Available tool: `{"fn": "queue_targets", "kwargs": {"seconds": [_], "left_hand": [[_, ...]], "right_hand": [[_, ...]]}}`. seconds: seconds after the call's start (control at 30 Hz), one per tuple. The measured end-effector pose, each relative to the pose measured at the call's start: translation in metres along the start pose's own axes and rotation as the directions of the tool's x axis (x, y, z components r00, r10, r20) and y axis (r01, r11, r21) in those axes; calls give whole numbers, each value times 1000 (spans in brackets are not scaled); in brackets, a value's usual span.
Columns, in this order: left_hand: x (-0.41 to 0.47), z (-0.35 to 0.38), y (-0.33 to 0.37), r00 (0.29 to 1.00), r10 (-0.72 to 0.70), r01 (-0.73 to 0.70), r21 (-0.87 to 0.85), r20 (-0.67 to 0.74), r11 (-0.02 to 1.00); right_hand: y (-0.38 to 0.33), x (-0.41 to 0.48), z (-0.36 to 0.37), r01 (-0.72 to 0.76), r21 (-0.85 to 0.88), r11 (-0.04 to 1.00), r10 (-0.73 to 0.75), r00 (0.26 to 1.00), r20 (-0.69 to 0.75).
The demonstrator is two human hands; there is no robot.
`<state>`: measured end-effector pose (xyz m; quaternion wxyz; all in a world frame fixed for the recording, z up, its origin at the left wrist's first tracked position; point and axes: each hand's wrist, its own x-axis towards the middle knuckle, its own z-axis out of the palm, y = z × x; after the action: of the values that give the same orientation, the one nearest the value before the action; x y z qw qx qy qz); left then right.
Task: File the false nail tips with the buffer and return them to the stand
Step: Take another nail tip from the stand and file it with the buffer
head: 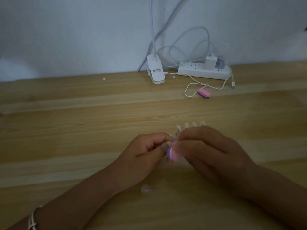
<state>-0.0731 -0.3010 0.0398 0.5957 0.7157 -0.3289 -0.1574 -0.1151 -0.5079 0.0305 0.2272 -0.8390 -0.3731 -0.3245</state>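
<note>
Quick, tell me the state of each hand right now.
Left hand: fingers curled, pinching what looks like a nail tip, too blurred to be sure.
Right hand: closed, holding the pink and purple buffer.

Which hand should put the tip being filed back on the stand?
Left, probably. The left hand appears to pinch the tip, though blur hides it; the right hand grips the buffer. The stand sits just beyond both hands.
</note>
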Motion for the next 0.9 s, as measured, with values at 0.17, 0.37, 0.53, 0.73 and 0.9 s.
{"fn": "queue_targets", "kwargs": {"seconds": [0.17, 0.37, 0.53, 0.73, 0.9], "left_hand": [[-1, -1, -1, 1000, 11, -11, 7, 0, 1000], [1, -1, -3, 999, 30, -30, 9, 18, 1000], [0, 1, -2, 999, 40, -40, 26, 25, 999], [0, -1, -2, 999, 27, -27, 4, 20, 1000], [0, -1, -4, 999, 30, -30, 15, 28, 999]], "right_hand": [[17, 1, -4, -49, -54, 997, 48, 999, -19], [9, -3, 1, 45, -40, 998, -43, 998, 42], [11, 1, -3, -50, -31, 998, 48, 998, -45], [12, -1, -3, -1, -117, 993, 6, 999, 41], [1, 1, -1, -25, -23, 999, 25, 1000, -16]]}}
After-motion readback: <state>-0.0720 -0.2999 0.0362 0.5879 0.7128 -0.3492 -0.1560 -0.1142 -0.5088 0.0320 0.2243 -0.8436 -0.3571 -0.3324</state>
